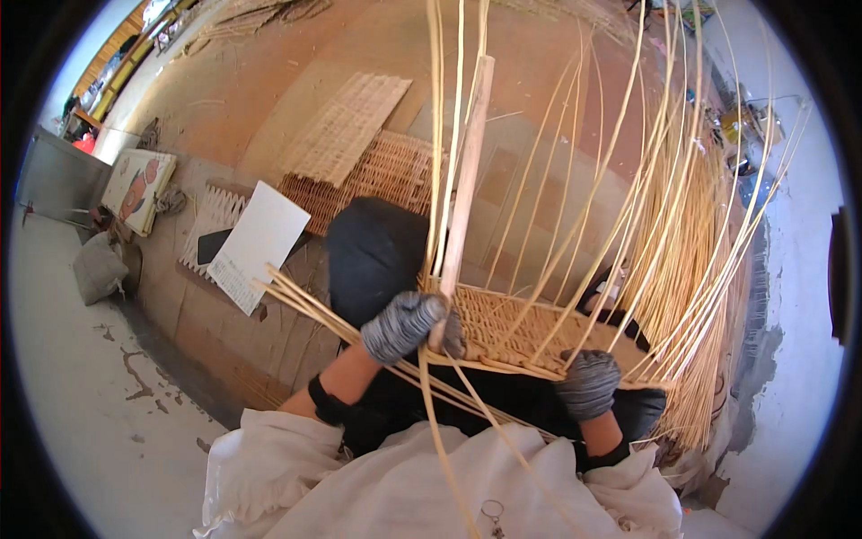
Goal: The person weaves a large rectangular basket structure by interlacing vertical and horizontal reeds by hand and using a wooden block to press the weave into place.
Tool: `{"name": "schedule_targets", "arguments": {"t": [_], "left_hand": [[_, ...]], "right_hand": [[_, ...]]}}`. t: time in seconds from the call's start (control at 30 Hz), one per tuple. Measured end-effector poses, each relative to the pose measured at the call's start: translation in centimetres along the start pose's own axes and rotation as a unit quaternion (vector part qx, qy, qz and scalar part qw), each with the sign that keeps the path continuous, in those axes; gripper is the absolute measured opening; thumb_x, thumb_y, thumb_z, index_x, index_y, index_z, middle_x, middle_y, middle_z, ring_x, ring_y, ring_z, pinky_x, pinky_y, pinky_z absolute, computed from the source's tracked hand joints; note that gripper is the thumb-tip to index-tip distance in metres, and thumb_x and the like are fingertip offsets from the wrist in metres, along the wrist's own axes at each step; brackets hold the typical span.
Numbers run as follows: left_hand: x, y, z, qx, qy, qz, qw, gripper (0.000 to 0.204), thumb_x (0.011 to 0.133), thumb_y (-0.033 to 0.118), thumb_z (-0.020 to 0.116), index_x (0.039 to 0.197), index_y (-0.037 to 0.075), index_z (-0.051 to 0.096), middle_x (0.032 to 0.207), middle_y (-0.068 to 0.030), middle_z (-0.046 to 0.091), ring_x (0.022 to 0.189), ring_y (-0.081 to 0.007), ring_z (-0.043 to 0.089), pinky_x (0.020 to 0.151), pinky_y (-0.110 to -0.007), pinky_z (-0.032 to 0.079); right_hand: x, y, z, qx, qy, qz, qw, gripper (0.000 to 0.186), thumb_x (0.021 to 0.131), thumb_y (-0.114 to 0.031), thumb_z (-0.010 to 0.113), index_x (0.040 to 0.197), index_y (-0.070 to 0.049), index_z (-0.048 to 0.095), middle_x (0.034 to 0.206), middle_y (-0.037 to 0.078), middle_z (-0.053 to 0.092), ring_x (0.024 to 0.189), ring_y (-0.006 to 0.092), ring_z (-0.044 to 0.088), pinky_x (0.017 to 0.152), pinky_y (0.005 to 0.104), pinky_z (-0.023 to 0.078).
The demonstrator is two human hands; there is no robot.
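A partly woven wicker panel (530, 325) lies across my lap, with long pale canes (620, 135) rising from it. My left hand (402, 329), in a grey glove, is closed round the lower end of a flat wooden stick (469, 162) at the panel's left end. Several upright canes (437, 135) stand just left of that stick. Loose cane ends stick out to the left of this hand and hang down over my shirt. My right hand (589, 384), also gloved, is closed at the panel's near edge towards its right end; its fingertips are partly hidden.
A thick bundle of canes (696, 296) fans out along the right wall. Ahead on the floor lie woven mats (350, 126) and a white sheet of paper (259, 244) over a dark flat object. At the left are a picture-covered box (139, 190) and a grey sack (101, 268).
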State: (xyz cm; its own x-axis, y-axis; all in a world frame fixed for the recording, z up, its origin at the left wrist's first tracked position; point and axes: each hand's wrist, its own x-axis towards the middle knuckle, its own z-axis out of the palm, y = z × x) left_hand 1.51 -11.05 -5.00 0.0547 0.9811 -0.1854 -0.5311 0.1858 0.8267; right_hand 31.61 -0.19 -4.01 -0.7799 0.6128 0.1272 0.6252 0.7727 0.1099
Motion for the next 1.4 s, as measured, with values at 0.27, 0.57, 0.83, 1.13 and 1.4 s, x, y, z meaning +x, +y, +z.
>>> {"name": "schedule_targets", "arguments": {"t": [0.27,0.57,0.83,1.13,1.4], "left_hand": [[2.2,0.0,-1.2,0.015,-0.032,-0.065,0.997,0.04,0.086,0.039,0.049,0.082,0.002,0.062,0.073,-0.0054,0.06,0.073,-0.014,0.058,0.069,-0.024,0.046],[2.5,1.9,0.1,0.006,-0.028,-0.125,0.992,0.036,0.084,0.034,0.053,0.087,-0.002,0.061,0.077,-0.0097,0.063,0.076,-0.0174,0.06,0.073,-0.026,0.047],[2.0,0.8,0.0,-0.008,-0.033,-0.077,0.996,0.041,0.081,0.04,0.057,0.094,0.001,0.061,0.076,-0.0049,0.062,0.075,-0.0115,0.056,0.07,-0.024,0.045],[1.7,4.3,2.5,0.17,-0.104,-0.166,0.966,0.024,0.07,0.014,0.071,0.088,0.003,0.058,0.085,-0.004,0.061,0.081,-0.0124,0.057,0.075,-0.024,0.045],[1.9,4.1,4.2,0.116,-0.031,-0.159,0.98,0.026,0.073,0.004,0.065,0.066,0.007,0.04,0.1,-0.0116,0.06,0.099,-0.0184,0.055,0.083,-0.028,0.046]], "right_hand": [[8.8,-1.2,-11.8,0.232,-0.189,0.04,0.954,0.03,0.074,-0.028,0.06,0.09,-0.002,0.06,0.087,0.013,0.061,0.083,0.0305,0.059,0.073,0.0346,0.047],[13.2,-6.5,-11.0,0.483,-0.251,-0.403,0.735,0.037,0.071,-0.012,0.062,0.107,-0.012,0.056,0.1,0.006,0.059,0.087,0.024,0.059,0.066,0.0304,0.05],[15.2,-11.7,-15.5,0.28,-0.242,-0.396,0.84,0.032,0.076,-0.016,0.056,0.107,-0.019,0.055,0.07,0.004,0.057,0.067,0.0198,0.059,0.054,0.0296,0.048],[3.4,-3.2,-6.9,0.357,-0.068,-0.1,0.926,0.024,0.077,-0.023,0.058,0.092,-0.005,0.055,0.078,0.009,0.062,0.069,0.0225,0.061,0.06,0.0262,0.05],[11.2,0.2,-7.5,0.759,-0.005,0.278,0.589,0.029,0.083,-0.017,0.055,0.108,-0.002,0.05,0.087,0.006,0.054,0.081,0.0176,0.056,0.068,0.0294,0.049]]}}
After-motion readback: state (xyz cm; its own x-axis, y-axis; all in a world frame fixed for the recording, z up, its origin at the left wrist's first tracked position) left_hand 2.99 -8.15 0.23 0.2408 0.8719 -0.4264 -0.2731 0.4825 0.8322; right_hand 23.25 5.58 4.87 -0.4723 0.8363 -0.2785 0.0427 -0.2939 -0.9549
